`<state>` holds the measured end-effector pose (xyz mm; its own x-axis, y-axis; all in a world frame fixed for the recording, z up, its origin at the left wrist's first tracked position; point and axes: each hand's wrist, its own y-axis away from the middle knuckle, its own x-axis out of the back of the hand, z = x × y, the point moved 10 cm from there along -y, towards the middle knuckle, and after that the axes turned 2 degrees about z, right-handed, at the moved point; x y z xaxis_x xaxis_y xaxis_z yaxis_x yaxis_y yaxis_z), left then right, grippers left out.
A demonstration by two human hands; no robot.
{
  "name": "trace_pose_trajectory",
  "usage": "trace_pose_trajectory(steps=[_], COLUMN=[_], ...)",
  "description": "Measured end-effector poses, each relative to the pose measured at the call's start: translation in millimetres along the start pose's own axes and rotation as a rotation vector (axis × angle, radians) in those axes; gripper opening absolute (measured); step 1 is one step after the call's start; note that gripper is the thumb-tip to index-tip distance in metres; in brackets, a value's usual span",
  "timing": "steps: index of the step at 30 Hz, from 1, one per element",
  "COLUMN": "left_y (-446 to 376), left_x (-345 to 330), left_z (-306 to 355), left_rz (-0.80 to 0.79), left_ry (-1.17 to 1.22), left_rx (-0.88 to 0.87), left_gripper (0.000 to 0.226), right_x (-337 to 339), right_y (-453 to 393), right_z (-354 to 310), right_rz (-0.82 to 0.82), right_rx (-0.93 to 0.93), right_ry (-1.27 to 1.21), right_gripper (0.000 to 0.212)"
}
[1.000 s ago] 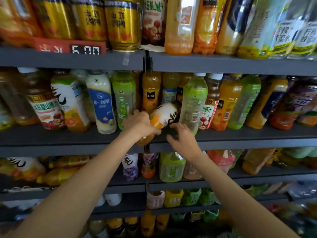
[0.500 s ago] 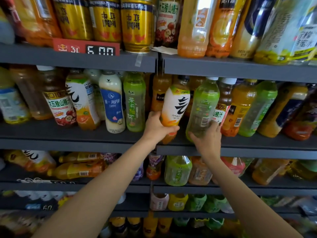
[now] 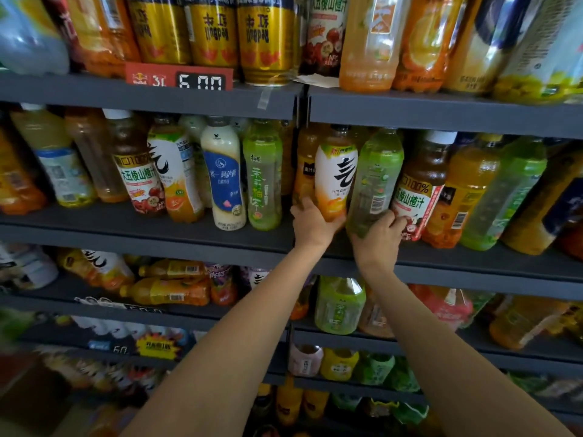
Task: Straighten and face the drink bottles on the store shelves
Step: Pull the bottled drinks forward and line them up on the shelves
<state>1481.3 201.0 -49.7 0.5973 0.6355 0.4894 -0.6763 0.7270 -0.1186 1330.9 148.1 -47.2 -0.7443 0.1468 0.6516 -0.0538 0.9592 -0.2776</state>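
**Now Facing: Two Bottles in Hand on the Middle Shelf**

Nearest the camera, two bare forearms rise from the bottom of the frame toward the centre. The left hand (image 3: 310, 227) curls its fingers round the base of the white-and-orange bottle (image 3: 335, 175), whose label, a bold black brush character, already faces out and stands about upright. Just beside it, the right hand (image 3: 377, 236) grips the foot of the pale green bottle (image 3: 375, 181), which leans a little and shows its barcode to the front rather than its face.

Judging by that, the step in hand is setting this pair straight on the middle shelf (image 3: 473, 272). The next move likely calls for twisting the green bottle until its front label shows, then standing it square against its neighbour.

Farther along the row to the right, a dark juice bottle (image 3: 421, 187) reads "100%" above Chinese characters for hawthorn juice. Left of centre, a cream bottle (image 3: 222, 178) carries a blue label, and a green tea bottle (image 3: 263, 175) stands next to it.

On the upper shelf at the upper left of the frame, gold cans (image 3: 268, 36) stand behind a red price tag (image 3: 178, 80) reading "5.00".
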Motion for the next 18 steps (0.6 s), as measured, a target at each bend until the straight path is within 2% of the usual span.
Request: trace_pose_trajectory(steps=[2, 3, 5, 6, 8, 11, 13, 18], left_y=[19, 31, 55, 64, 71, 64, 62, 61], left_x=[11, 22, 57, 77, 121, 190, 233, 335], left_z=[0, 2, 4, 1, -17, -63, -93, -150], left_rz=[0.038, 0.086, 0.229, 0.307, 0.456, 0.630, 0.692, 0.703], left_ry=[-0.073, -0.076, -0.045, -0.032, -0.004, 0.014, -0.015, -0.041], left_rx=[-0.098, -0.180, -0.347, -0.401, -0.402, -0.233, -0.141, -0.129], left_gripper=[0.080, 0.074, 0.058, 0.051, 0.041, 0.033, 0.030, 0.026], right_x=[11, 24, 47, 50, 39, 8, -10, -94], right_y=[1, 5, 22, 34, 60, 100, 118, 156], right_z=[-5, -11, -37, -56, -106, -174, -202, -260], right_rz=[0.053, 0.136, 0.290, 0.305, 0.231, 0.089, 0.050, -0.134], right_rx=[-0.008, 0.014, 0.132, 0.214, 0.402, 0.611, 0.654, 0.596], right_ry=[-0.064, -0.116, -0.297, -0.385, -0.482, -0.517, -0.522, -0.430], right_gripper=[0.067, 0.064, 0.051, 0.046, 0.038, 0.037, 0.036, 0.024])
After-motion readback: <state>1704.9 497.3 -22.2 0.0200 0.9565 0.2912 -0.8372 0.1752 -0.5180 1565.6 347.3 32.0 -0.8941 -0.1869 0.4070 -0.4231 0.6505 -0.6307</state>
